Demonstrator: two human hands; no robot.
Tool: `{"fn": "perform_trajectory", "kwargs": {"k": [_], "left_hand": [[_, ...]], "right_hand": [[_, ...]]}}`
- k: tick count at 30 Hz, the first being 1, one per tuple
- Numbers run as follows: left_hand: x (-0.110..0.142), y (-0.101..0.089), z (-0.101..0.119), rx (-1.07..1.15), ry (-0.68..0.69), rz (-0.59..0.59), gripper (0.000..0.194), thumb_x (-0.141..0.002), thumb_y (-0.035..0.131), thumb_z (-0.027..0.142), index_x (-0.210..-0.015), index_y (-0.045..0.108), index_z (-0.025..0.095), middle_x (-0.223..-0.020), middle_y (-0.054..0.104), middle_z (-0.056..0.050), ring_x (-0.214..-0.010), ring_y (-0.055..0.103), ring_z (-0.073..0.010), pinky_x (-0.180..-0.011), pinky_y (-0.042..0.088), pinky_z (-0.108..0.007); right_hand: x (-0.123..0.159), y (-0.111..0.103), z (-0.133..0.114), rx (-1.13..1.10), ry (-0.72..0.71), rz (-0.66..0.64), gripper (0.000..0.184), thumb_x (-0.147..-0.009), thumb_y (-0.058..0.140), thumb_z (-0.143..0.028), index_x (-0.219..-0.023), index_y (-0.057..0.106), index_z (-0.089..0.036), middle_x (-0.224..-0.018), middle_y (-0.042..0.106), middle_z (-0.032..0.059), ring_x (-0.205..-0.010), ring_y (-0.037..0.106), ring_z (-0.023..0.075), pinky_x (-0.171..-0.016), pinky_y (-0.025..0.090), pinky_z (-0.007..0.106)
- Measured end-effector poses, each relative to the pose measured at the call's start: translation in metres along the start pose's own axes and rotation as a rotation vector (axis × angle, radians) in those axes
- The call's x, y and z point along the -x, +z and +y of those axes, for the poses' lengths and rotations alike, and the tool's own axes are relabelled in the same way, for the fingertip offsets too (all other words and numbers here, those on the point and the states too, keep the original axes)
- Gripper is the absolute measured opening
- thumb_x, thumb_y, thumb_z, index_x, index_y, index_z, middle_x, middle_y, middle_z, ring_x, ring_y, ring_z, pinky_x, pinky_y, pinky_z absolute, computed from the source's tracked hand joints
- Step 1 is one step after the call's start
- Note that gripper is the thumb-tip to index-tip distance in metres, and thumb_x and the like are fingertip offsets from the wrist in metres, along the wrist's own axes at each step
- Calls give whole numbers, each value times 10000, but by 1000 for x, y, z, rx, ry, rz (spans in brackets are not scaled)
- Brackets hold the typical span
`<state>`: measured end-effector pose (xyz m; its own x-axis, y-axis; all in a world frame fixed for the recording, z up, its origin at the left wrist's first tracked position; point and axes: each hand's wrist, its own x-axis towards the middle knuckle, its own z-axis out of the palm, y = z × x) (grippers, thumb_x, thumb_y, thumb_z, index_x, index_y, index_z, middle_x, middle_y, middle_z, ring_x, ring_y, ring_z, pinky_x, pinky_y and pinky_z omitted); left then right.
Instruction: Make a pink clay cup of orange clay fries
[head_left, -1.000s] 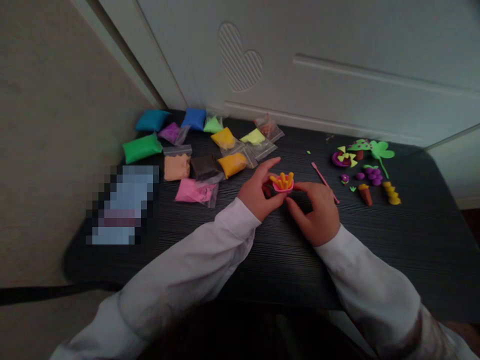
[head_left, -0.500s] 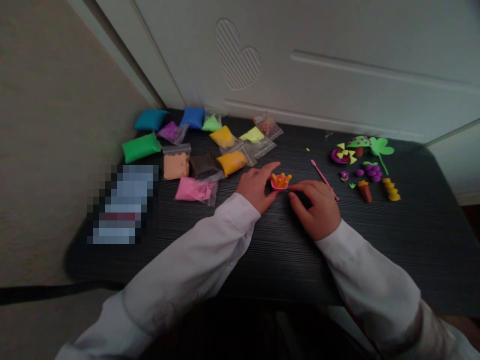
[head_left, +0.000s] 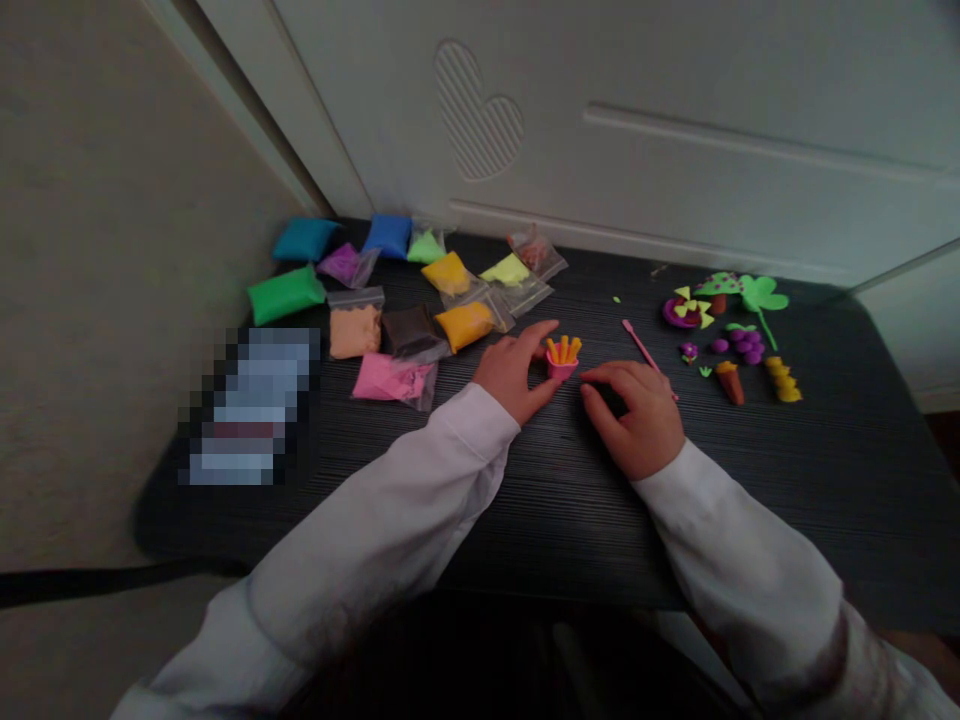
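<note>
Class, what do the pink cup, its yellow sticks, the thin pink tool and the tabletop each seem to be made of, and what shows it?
Pink cup and yellow sticks: probably matte modelling clay, from their solid colour and hand-shaped look.
Pink tool: likely smooth plastic, judging by its slim, even form.
Tabletop: perhaps wood-look laminate, dark with fine parallel lines; real wood is possible.

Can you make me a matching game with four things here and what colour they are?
Things:
1. little cup
2. clover shape
3. ball cluster
4. table

Colours:
A. black
B. mostly purple
C. pink, between the left hand and right hand
D. green

Pairs: 1-C, 2-D, 3-B, 4-A
</note>
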<state>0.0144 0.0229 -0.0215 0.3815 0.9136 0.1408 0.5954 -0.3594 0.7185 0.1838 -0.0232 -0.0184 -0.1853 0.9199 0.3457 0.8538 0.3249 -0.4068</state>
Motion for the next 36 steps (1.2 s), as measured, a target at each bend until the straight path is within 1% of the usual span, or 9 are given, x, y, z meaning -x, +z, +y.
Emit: {"fn": "perform_trajectory", "kwargs": {"k": [4,7,12,15,18,24,26,31,36], "left_hand": [[0,0,-1,172,-39,19,615,-641,615,247,-1209,392,170,-909,621,-43,-837,561,-178,-814,401,-338],[0,0,0,401,-85,11,629,-634,626,210,-1207,372,154,-844,621,-33,-792,569,-152,-785,412,-310],[1,-1,10,878,-207,-118,667,-598,662,162,-1191,358,144,-806,611,-26,-739,586,-124,-744,438,-288],[3,-2,15,965,-254,-165,686,-578,675,126,-1187,361,166,-794,603,-10,-714,588,-106,-739,443,-274],[5,-2,16,985,-239,-180,675,-586,667,108,-1184,363,184,-823,604,-14,-718,591,-103,-731,449,-269],[6,-1,13,914,-133,-137,650,-612,650,124,-1186,353,185,-941,591,-58,-831,598,-142,-763,469,-288],[6,1,11,793,-79,-90,652,-621,641,140,-1199,344,184,-971,581,-66,-834,596,-146,-772,475,-301],[7,4,6,360,52,35,608,-657,596,167,-1215,356,160,-996,584,-68,-881,574,-151,-779,475,-296],[7,2,5,90,127,32,598,-668,572,155,-1224,354,147,-1076,581,-66,-957,543,-163,-837,440,-313]], "right_hand": [[-1,0,0,-9,7,-4,176,-773,512,-283,-895,614,-209,-904,641,45,-899,565,203,-815,386,387],[-2,-2,0,-36,15,-9,185,-780,511,-313,-895,610,-207,-890,647,47,-882,574,202,-804,399,383],[-2,-7,-2,-176,54,23,202,-816,473,-333,-913,599,-208,-900,650,42,-862,585,181,-777,430,348],[-1,-9,-4,-248,93,53,183,-805,497,-335,-900,600,-218,-891,652,30,-838,595,173,-763,445,333],[-1,-10,-5,-289,105,54,168,-782,536,-328,-886,603,-215,-878,655,23,-823,600,166,-765,449,324],[-1,-11,-5,-303,90,56,181,-762,562,-316,-901,607,-210,-882,655,23,-833,599,163,-788,445,324],[-2,-10,-2,-281,82,50,192,-764,557,-320,-910,610,-207,-887,656,27,-839,598,165,-790,442,324],[-4,-3,5,-167,59,-24,220,-765,549,-349,-900,627,-194,-842,671,35,-801,597,179,-786,428,353],[-5,-2,7,-106,43,-61,220,-770,543,-340,-909,628,-192,-856,679,36,-816,595,183,-815,408,371]]}}
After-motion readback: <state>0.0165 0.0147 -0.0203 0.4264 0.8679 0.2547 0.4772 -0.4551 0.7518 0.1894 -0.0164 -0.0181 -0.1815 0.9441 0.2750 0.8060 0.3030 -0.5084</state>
